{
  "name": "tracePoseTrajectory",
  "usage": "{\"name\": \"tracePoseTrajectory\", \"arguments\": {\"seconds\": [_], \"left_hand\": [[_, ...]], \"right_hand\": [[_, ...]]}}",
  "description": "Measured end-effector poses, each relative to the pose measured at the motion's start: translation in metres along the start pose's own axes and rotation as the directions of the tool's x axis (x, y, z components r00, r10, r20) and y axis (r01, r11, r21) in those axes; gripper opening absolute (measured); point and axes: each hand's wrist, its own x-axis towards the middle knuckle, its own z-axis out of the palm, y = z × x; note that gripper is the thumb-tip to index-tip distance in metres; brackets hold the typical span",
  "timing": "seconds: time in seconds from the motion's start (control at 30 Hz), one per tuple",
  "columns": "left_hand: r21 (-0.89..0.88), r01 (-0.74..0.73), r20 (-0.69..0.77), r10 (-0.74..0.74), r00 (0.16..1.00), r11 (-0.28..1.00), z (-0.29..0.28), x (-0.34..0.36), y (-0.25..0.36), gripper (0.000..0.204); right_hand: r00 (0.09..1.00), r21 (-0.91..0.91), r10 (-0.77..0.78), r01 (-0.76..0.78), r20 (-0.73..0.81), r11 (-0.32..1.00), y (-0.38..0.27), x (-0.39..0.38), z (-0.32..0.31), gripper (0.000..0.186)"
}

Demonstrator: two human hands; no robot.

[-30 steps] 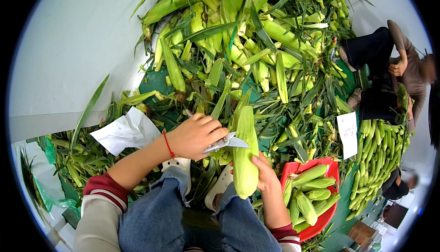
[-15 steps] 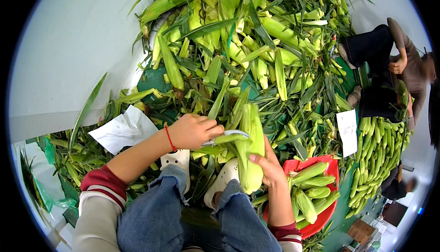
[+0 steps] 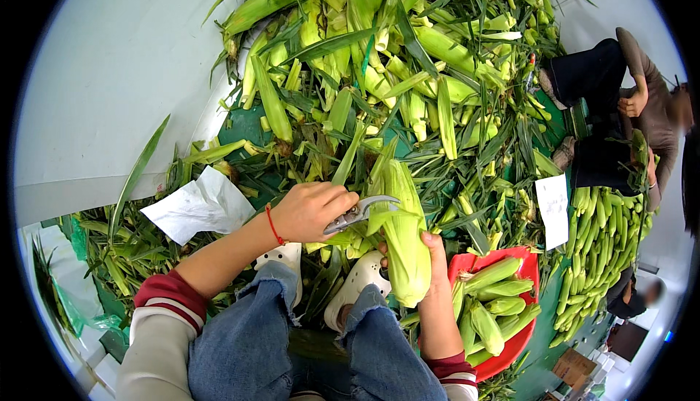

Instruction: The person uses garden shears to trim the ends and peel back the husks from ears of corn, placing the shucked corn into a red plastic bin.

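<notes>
My left hand (image 3: pixel 317 211) is closed on metal pruning shears (image 3: pixel 361 210), whose curved blade lies against a loose strip of husk near the upper end of a pale green corn ear (image 3: pixel 405 248). My right hand (image 3: pixel 434 259) grips that ear from its right side, fingers partly hidden behind it, and holds it tilted upright above my knees and white clogs (image 3: pixel 346 292). Just right of it sits a red basket (image 3: pixel 521 339) holding several husked-on corn ears.
A heap of corn and leaves (image 3: pixel 379 58) fills the upper middle, beside a white wall (image 3: pixel 109 95). Crumpled paper (image 3: pixel 197 204) lies left, a white sheet (image 3: pixel 550 211) right. Rows of corn (image 3: pixel 598 255) lie at right, near two seated co-workers (image 3: pixel 649 117) (image 3: pixel 631 299).
The shears moved from beside the ear onto its husk, and a strip now stands loose. My right thumb has moved from the ear's front to its right edge.
</notes>
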Motion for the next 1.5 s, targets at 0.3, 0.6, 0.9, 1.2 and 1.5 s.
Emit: {"name": "tracePoseTrajectory", "arguments": {"seconds": [0.3,0.6,0.9,1.2,1.5], "left_hand": [[-0.011,-0.473,-0.246,0.456,0.855,0.881,-0.029,0.016,0.046,0.015],[-0.852,0.045,0.136,0.138,0.981,0.521,-0.011,0.017,0.099,0.052],[-0.785,0.169,0.265,0.076,0.961,0.595,-0.022,0.015,0.1,0.051],[-0.733,0.503,0.372,-0.349,0.86,0.458,-0.031,0.006,0.095,0.035],[-0.042,0.481,-0.196,-0.479,0.855,0.876,-0.042,0.009,0.042,0.044]], "right_hand": [[0.954,0.347,-0.104,0.001,0.28,0.938,0.012,0.009,0.005,0.063],[0.961,0.484,-0.277,0.231,0.025,0.844,0.01,0.015,0.018,0.067],[0.9,0.398,-0.411,0.434,-0.148,0.808,-0.009,0.027,-0.011,0.051],[0.842,0.35,-0.498,0.539,-0.206,0.767,-0.008,0.028,0.013,0.049],[0.646,0.161,-0.726,0.762,-0.234,0.627,-0.041,-0.004,-0.021,0.048]]}}
